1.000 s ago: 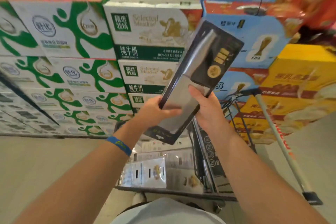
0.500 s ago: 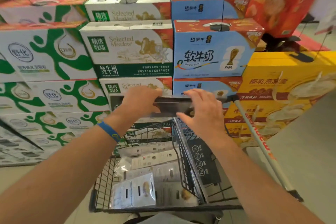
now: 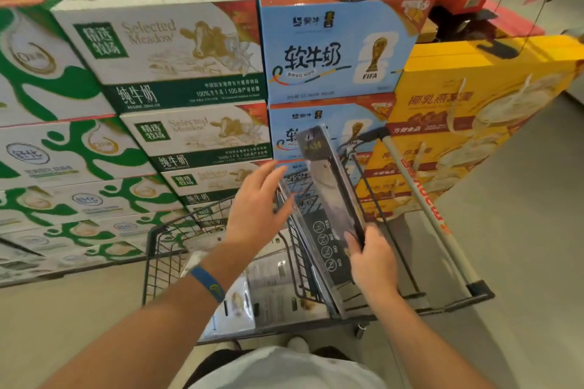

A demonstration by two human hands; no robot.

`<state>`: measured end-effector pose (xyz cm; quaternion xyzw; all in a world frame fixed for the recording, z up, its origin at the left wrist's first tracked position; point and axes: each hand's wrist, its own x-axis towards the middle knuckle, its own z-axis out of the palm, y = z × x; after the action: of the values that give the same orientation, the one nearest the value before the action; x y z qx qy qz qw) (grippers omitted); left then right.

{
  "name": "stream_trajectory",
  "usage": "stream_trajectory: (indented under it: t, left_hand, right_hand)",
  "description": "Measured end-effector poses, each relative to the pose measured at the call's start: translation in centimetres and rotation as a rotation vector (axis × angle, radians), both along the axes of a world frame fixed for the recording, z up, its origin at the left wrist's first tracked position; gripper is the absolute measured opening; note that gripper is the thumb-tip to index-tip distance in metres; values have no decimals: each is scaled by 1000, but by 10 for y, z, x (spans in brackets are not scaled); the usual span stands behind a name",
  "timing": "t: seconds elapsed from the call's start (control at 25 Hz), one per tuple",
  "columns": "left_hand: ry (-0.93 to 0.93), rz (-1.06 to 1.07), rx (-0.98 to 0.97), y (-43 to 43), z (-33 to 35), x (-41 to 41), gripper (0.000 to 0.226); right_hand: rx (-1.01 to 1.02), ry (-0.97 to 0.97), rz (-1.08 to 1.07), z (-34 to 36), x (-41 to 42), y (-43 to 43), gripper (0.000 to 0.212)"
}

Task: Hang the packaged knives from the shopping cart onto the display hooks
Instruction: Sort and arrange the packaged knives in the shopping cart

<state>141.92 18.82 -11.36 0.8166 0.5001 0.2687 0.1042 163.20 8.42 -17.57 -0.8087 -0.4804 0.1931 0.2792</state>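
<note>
Whereas both hands held the knife pack [image 3: 328,186] edge-on half a second ago, only the right hand [image 3: 373,265] grips it now, thumb pressed on its face and the other fingers hidden behind its lower end. The pack stands nearly upright above that thumb, over the cart [image 3: 151,249]. The left hand [image 3: 259,208] has let go; its fingers are straight and spread just left of the pack's edge, touching or not I cannot tell. More packs [image 3: 234,309] lie below the left wrist. No hooks show, only milk boxes [image 3: 177,50] beyond the fingertips, so hanging likely waits on a turn toward the display.
</note>
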Motion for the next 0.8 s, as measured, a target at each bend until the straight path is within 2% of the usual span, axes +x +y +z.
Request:
stream_trajectory:
  t: [0.08, 0.12, 0.16, 0.24, 0.36, 0.48, 0.56, 0.64, 0.72, 0.8]
  left_hand:
    - [81, 222, -542, -25, -48, -15, 71]
    - [106, 246, -737, -39, -71, -23, 74]
    - [105, 220, -857, -53, -91, -31, 74]
    - [103, 146, -968, -76, -118, -48, 70]
    - [173, 171, -1005, -91, -138, -72, 55]
    - [296, 148, -1012, -90, -148, -80, 48]
    - [405, 23, -975, -86, -155, -78, 47]
    - [533, -121, -938, -83, -163, -75, 47]
    - [692, -210, -926, -82, -168, -71, 46]
    - [763, -175, -842, -81, -167, -73, 43]
  right_hand:
    - [-177, -47, 23, -26, -10, 2, 16]
    - [-275, -35, 75, -38, -16, 7, 16]
    - [-347, -11, 142, -49, -20, 11, 20]
    - [-403, 7, 226, -69, -24, 18, 23]
    - [-390, -35, 222, -86, -29, 23, 18]
    - [-332, 38, 172, -87, -34, 18, 29]
    - [-206, 18, 69, -73, -37, 15, 34]
    - [6, 16, 11, -48, -46, 12, 35]
    - [185, 77, 217, -18, -70, 4, 39]
    - [214, 150, 506, -1, -103, -12, 42]
